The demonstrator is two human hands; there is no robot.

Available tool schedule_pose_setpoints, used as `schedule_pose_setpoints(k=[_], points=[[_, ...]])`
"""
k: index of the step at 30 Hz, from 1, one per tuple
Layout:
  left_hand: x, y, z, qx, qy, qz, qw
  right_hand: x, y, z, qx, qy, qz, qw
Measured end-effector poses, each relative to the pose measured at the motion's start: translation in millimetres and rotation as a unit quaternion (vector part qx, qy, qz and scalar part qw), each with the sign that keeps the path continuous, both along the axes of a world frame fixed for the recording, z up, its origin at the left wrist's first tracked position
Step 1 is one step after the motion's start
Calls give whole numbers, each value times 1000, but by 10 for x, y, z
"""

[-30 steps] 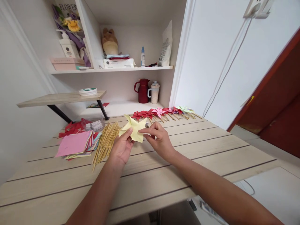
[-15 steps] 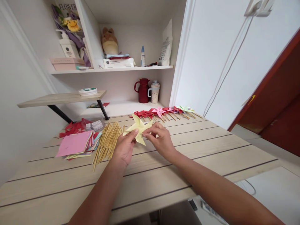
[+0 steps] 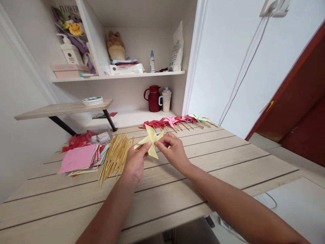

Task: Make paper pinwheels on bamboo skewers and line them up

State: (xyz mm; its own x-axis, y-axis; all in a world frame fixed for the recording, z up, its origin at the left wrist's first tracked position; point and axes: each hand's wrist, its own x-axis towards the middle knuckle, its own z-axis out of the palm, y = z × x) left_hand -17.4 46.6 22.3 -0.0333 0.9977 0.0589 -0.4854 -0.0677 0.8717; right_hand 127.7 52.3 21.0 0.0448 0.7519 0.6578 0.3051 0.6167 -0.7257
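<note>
A pale yellow paper pinwheel (image 3: 150, 140) was held just above the wooden table (image 3: 203, 162), pinched from both sides. The left hand (image 3: 135, 162) was raised with its wrist bent back, thumb and fingertips closed on the pinwheel's left blade. The right hand (image 3: 172, 153) was curled beside it, its fingers pinched on the centre of the paper.

To the left, a bundle of bamboo sticks (image 3: 115, 156) was laid beside a stack of coloured paper squares (image 3: 81, 158). Finished pinwheels (image 3: 177, 121) were lined up along the far edge. A red jug (image 3: 153, 98) and a lidded mug (image 3: 166, 100) were seen behind them; their contents could not be told.
</note>
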Motion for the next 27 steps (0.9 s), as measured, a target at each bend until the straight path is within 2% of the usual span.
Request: schedule_pose_setpoints(k=[12,27], points=[[24,15,-12,-21,-45,-4,999,-5,6,8,-1,-4,-1,1000],[39,15,-21,-18,-37,-2,999,8,-6,60,15,-8,21,1000]])
